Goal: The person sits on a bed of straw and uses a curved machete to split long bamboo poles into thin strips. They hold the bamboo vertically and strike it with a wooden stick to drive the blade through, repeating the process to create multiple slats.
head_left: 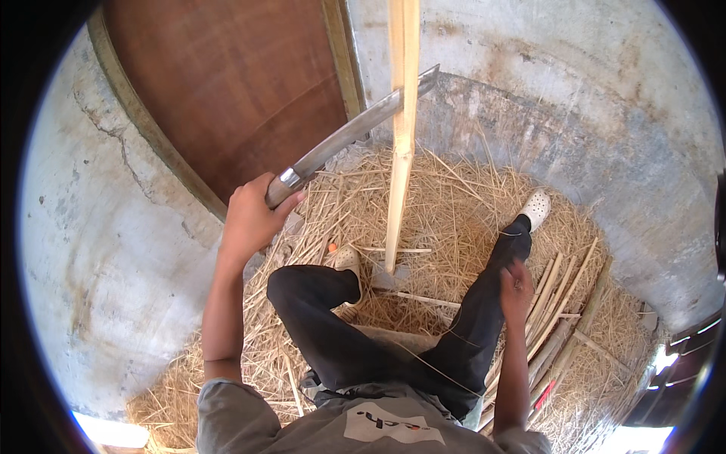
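My left hand (255, 217) is closed round the handle of a machete (344, 136), held out ahead of me with its blade slanting up to the right. A long pale strip of split bamboo (401, 166) stands nearly upright. It hides a short part of the blade, whose tip shows on the strip's right side. Whether the blade sits in a split or behind the strip, I cannot tell. The strip's lower end reaches the straw-covered ground between my feet. Beside my right leg is my right hand (516, 289), slightly blurred, its fingers curled and nothing visible in them.
Straw (461, 200) lies thickly over the ground. Several bamboo strips and sticks (556, 303) lie at my right. A stained concrete wall (560, 98) curves round ahead, with a brown door panel (234, 83) at the upper left. A small orange thing (332, 247) lies by my left shoe.
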### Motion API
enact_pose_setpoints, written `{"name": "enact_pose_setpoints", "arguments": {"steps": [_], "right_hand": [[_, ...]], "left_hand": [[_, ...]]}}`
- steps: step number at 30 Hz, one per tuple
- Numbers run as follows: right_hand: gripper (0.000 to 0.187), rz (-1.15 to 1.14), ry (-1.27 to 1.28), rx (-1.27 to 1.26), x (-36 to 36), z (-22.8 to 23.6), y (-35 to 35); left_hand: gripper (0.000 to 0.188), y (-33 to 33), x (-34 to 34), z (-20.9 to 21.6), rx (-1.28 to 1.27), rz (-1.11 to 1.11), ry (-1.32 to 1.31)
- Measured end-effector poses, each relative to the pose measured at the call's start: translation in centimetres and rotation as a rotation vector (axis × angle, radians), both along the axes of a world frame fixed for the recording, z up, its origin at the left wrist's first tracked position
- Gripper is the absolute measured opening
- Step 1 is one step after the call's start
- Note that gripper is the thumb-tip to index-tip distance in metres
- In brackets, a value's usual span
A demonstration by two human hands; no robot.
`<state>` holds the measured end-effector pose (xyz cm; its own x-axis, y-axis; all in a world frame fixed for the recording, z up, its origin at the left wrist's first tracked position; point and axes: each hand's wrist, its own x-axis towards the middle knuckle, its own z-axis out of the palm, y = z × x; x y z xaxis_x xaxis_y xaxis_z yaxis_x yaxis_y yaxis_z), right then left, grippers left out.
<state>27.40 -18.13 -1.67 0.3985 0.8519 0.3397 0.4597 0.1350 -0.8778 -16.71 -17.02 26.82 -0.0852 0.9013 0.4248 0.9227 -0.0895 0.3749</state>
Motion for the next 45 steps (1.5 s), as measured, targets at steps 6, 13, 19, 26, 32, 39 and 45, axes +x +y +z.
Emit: {"name": "enact_pose_setpoints", "arguments": {"steps": [6,13,19,26,32,39,45], "right_hand": [[0.096,-0.406,-0.36,-1.476,8.1,-25.9,-23.1],[0.061,-0.827,-0.538,-1.098,9.3,-30.3,-25.8],[0.055,-0.939,-0.025,-1.455,9.7,-26.9,-26.3],[0.061,-0.685,0.093,-1.22,13.3,-27.3,-29.7],[0.062,-0.968,-0.129,-0.609,14.1,-25.0,-31.6],[0.051,-0.365,0.156,-0.509,10.7,0.4,-20.6],[0.041,-0.2,-0.051,-0.369,7.8,-2.8,-16.7]], "left_hand": [[0.033,0.9,-0.3,-0.6,-0.001,0.002,-0.033],[0.03,0.1,0.3,-0.6,-0.024,0.063,-0.001],[0.035,0.3,0.8,-1.0,0.021,0.02,-0.005],[0.034,0.8,1.6,-1.1,0.044,-0.03,-0.056],[0.035,2.0,2.0,-0.9,-0.026,-0.026,-0.002],[0.033,1.6,2.2,-0.2,-0.025,-0.098,0.035],[0.034,2.5,3.9,-0.1,0.052,-0.197,0.013]]}}
